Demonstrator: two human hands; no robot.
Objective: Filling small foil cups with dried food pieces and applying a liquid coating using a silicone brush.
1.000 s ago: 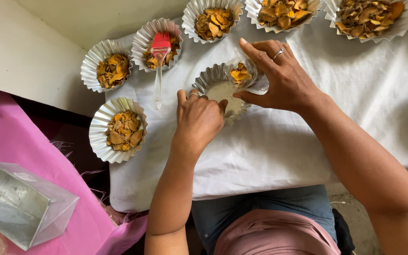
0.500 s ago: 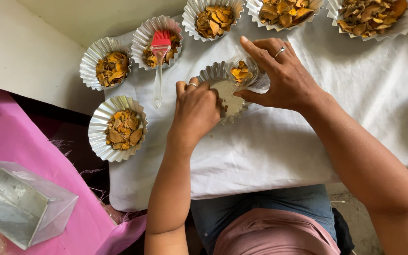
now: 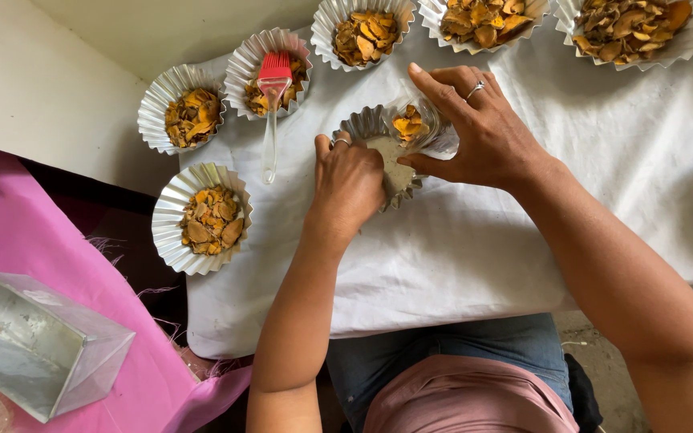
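We noted the left hand (image 3: 350, 180), curled shut, had crept farther into the foil cup (image 3: 366, 128) mid-cloth (image 3: 603, 160), pressing chips (image 3: 409, 126), while the half-open right hand (image 3: 475, 132) still steadied its right rim; filling proceeds.

Seven fluted foil cups (image 3: 172, 210), one red silicone brush (image 3: 272, 88), one metal tin (image 3: 38, 353), two hands (image 3: 350, 180).

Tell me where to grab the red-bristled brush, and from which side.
Grip the clear handle of the brush at its lower half, coming from above. That end lies free on the white cloth, while the red head rests inside a fluted foil cup of orange slices, hemmed in by its rim.
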